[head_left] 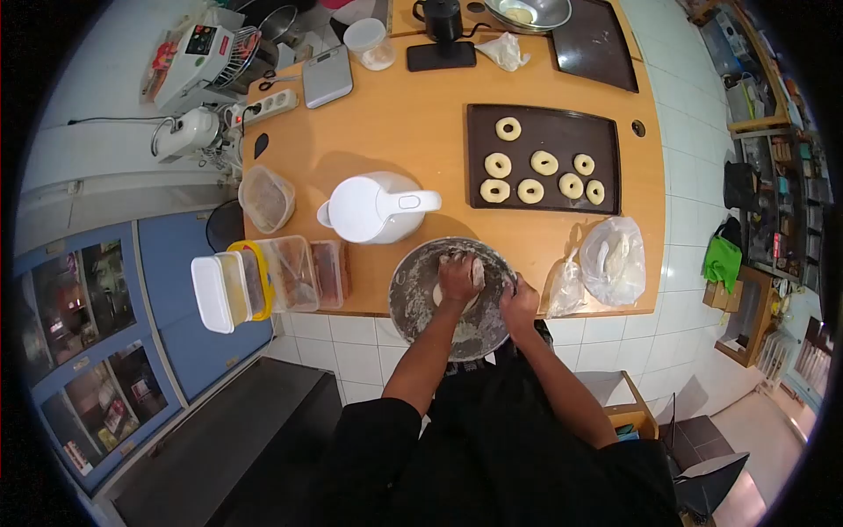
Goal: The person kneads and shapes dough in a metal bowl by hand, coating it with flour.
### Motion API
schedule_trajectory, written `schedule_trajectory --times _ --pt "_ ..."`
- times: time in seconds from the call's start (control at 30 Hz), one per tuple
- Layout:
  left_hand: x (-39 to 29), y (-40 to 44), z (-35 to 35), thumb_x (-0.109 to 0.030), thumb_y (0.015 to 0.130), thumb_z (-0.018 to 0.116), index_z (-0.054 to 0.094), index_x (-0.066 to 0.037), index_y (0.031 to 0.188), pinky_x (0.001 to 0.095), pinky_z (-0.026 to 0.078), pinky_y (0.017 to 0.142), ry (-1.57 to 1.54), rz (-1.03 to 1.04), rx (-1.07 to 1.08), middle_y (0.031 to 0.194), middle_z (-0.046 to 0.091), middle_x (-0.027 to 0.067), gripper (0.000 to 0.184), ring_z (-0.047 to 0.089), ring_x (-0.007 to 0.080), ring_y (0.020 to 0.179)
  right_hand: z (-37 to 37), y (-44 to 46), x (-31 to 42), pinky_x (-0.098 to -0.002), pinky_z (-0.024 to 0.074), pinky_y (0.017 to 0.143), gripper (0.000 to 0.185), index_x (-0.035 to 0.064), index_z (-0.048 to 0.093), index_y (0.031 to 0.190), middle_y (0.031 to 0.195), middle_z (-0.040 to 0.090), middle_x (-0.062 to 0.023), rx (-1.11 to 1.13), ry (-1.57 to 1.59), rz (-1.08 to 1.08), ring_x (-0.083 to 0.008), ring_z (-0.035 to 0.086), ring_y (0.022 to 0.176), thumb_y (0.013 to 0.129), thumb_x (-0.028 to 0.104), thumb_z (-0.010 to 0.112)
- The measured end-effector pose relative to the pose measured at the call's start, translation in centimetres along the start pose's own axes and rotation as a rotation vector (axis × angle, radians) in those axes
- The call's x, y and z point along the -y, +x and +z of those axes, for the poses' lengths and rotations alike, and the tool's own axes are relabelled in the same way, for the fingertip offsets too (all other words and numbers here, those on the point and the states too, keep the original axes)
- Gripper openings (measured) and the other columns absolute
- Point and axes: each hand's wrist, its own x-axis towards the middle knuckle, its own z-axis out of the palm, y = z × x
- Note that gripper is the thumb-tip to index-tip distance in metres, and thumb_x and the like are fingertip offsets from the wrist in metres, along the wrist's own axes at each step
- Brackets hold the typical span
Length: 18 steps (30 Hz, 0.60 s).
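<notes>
A metal mixing bowl sits at the table's front edge, its inside smeared with flour and dough. Down in it, my left hand is closed and pressed into a lump of dough, mostly hidden beneath it. Sticky dough coats those fingers. My right hand is wrapped around the bowl's right rim. Behind the bowl, to the left, stands a white water pitcher with its handle pointing right. On a dark baking tray farther back, several ring-shaped dough pieces lie in loose rows.
Left of the bowl stand plastic containers and an open tub. Plastic bags lie near the front right corner. A kitchen scale, a black kettle, another metal bowl and a second tray occupy the back.
</notes>
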Motion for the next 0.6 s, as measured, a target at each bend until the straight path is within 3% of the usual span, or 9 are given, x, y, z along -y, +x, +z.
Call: schedule_trajectory --times 0.07,0.2,0.3,0.33,0.43,0.47,0.57,0.6 --pt "-0.2 0.6 -0.5 -0.018 0.083 0.055 0.065 -0.006 0.081 0.0467 0.043 0.072 -0.104 0.012 -0.177 0.077 0.064 0.0172 0.016 0.061 0.0354 0.075 -0.3 0.3 0.8 -0.0471 0.05 0.067 0.017 -0.0005 0.064 0.094 0.078 0.065 -0.0243 -0.011 0.018 0.035 -0.0417 0.064 0.074 0.084 0.011 0.057" --pt "2.3 0.4 -0.1 -0.01 0.087 0.05 0.06 -0.001 0.08 0.0397 0.044 0.063 -0.568 -0.18 0.258 0.073 0.06 0.0184 0.015 0.06 0.0335 0.069 -0.3 0.1 0.4 -0.0483 0.0497 0.067 0.017 0.0011 0.064 0.094 0.078 0.065 -0.0241 -0.014 -0.079 0.052 -0.0422 0.064 0.074 0.083 0.014 0.059" --pt "0.8 0.6 -1.6 -0.012 0.09 0.052 0.061 0.001 0.088 0.0393 0.046 0.068 -0.875 -0.369 0.165 0.077 0.062 0.0192 0.016 0.061 0.0351 0.073 0.3 0.1 0.6 -0.049 0.0499 0.067 0.018 0.0027 0.064 0.095 0.078 0.065 -0.0236 0.01 -0.1 0.06 -0.0423 0.064 0.074 0.083 0.015 0.06" --pt "1.2 0.3 -1.7 -0.016 0.091 0.054 0.063 0.002 0.095 0.0415 0.048 0.075 -0.673 -0.338 0.199 0.083 0.064 0.0204 0.02 0.062 0.0385 0.08 0.6 0.2 0.5 -0.0492 0.05 0.067 0.019 0.0032 0.064 0.096 0.078 0.065 -0.0234 0.01 -0.104 0.039 -0.0423 0.064 0.074 0.082 0.016 0.06" --pt "1.4 -1.4 -1.6 -0.016 0.09 0.056 0.063 0.002 0.099 0.0445 0.049 0.081 -0.117 -0.216 -0.082 0.088 0.065 0.0221 0.022 0.062 0.0408 0.087 0.6 0.6 0.5 -0.0497 0.0501 0.066 0.019 0.0046 0.064 0.096 0.077 0.065 -0.0228 0.022 -0.111 0.002 -0.0423 0.064 0.073 0.082 0.016 0.06" --pt "2.2 -2.4 -1.2 -0.018 0.086 0.059 0.065 0.002 0.097 0.0475 0.049 0.077 -0.068 -0.235 -0.121 0.084 0.065 0.0218 0.023 0.063 0.0403 0.083 0.5 0.7 0.7 -0.0499 0.0502 0.066 0.018 0.005 0.064 0.096 0.076 0.065 -0.0225 0.031 -0.117 -0.004 -0.0423 0.064 0.073 0.082 0.016 0.06" --pt "-0.1 -3.4 -4.1 -0.021 0.083 0.062 0.067 -0.001 0.095 0.0487 0.05 0.071 0.088 -0.34 0.15 0.076 0.065 0.0211 0.024 0.064 0.0395 0.075 1.0 0.6 0.1 -0.0502 0.0501 0.066 0.018 0.0055 0.063 0.096 0.075 0.065 -0.0224 -0.001 -0.118 -0.022 -0.0421 0.064 0.073 0.082 0.017 0.06" --pt "-0.3 -3.9 -3.8 -0.022 0.081 0.062 0.067 -0.004 0.092 0.0496 0.05 0.065 0.109 -0.339 0.141 0.07 0.064 0.0207 0.022 0.064 0.0397 0.067 0.9 0.6 0.0 -0.0501 0.0501 0.066 0.018 0.0055 0.063 0.096 0.075 0.065 -0.0224 0.009 -0.122 -0.017 -0.0421 0.064 0.073 0.082 0.017 0.06"
